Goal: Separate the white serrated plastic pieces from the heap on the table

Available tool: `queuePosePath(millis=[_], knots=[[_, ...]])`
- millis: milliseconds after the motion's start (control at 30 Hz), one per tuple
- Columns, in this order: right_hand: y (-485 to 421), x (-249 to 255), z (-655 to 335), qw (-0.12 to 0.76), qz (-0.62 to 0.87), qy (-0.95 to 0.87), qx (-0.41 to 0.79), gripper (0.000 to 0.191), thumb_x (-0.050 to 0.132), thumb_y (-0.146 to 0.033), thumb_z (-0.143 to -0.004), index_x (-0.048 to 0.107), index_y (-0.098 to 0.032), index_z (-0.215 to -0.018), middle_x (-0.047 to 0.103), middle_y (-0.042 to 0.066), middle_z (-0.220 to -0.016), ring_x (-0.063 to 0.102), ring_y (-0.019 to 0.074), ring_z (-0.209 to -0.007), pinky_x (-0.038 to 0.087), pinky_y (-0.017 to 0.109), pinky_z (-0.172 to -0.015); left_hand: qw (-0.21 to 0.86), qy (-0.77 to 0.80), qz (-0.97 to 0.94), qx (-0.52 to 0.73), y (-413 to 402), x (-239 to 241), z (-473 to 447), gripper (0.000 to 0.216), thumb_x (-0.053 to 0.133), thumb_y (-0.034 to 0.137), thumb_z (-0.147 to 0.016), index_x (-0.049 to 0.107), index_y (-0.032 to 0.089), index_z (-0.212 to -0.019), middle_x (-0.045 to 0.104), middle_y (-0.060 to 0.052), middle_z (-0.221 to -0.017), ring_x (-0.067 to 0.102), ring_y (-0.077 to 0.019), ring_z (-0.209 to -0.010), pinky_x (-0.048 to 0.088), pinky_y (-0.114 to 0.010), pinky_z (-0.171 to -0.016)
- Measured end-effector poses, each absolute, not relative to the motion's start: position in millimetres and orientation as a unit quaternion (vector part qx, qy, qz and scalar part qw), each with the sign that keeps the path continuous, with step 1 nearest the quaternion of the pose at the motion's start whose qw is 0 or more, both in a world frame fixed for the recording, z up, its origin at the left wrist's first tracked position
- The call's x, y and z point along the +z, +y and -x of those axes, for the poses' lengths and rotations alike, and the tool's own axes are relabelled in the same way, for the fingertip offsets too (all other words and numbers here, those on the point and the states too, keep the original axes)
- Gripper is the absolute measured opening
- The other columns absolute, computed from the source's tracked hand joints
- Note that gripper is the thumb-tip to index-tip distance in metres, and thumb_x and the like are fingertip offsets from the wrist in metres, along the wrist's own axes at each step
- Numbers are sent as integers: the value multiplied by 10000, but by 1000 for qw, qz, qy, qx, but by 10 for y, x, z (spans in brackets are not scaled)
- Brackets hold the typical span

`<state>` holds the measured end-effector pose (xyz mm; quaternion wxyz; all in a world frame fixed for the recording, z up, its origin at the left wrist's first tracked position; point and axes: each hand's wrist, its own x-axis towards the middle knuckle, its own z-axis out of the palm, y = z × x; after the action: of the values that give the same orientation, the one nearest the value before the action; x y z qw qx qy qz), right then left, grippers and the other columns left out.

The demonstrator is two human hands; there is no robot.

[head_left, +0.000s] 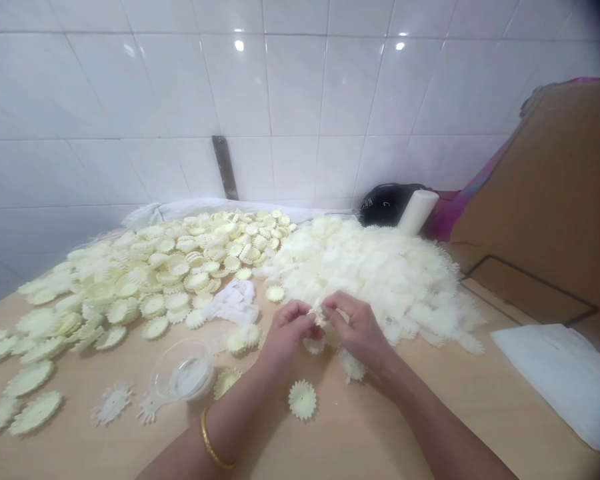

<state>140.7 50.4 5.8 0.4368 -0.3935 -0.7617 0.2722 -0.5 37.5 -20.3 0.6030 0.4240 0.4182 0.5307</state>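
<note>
Cream-coloured and small, a frilled piece (317, 312) sits between the fingertips of both hands in my head view, above the tabletop (350, 443). I see the left hand (291, 328) pinching it from one side and the right hand (354, 327) pinching it from the other; its exact shape is mostly hidden from me. Below them, a scalloped disc (303, 400) lies flat. A heap of yellowish discs (180, 267) spreads to the left, a fluffy white pile (370, 273) behind the right hand, and a clear tub (193, 379) stands near the left forearm.
</note>
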Motion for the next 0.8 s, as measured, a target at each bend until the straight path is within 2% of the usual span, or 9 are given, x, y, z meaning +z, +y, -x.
queuePosePath(millis=[300, 500, 600, 800], knots=[[552, 45, -1433, 456, 432, -704, 332, 173, 450, -255, -793, 535, -158, -678, 537, 8, -643, 500, 137, -629, 399, 247, -596, 613, 435, -389, 533, 361, -144, -12, 80, 598, 218, -652, 537, 167, -660, 553, 3, -566, 560, -135, -555, 443, -281, -603], [500, 60, -1377, 437, 433, -730, 297, 200, 410, -233, -815, 537, -166, -675, 543, 16, -646, 497, 142, -621, 398, 256, -578, 571, 450, -438, 529, 318, -92, -38, 210, 626, 316, -658, 568, 169, -796, 570, -20, -740, 569, -131, -632, 451, -263, -606], [485, 59, -1366, 426, 433, -738, 293, 192, 404, -224, -815, 530, -169, -681, 541, 17, -648, 495, 144, -618, 395, 257, -567, 555, 458, -444, 534, 304, -89, -49, 258, 639, 291, -638, 570, 186, -863, 562, -21, -827, 568, -127, -656, 454, -258, -597], [495, 41, -1393, 418, 450, -717, 330, 172, 408, -248, -817, 474, -178, -674, 471, -9, -615, 437, 128, -580, 363, 250, -546, 548, 455, -467, 525, 316, -131, -57, 160, 553, 203, -673, 597, 176, -825, 585, -22, -744, 564, -136, -639, 455, -263, -599]])
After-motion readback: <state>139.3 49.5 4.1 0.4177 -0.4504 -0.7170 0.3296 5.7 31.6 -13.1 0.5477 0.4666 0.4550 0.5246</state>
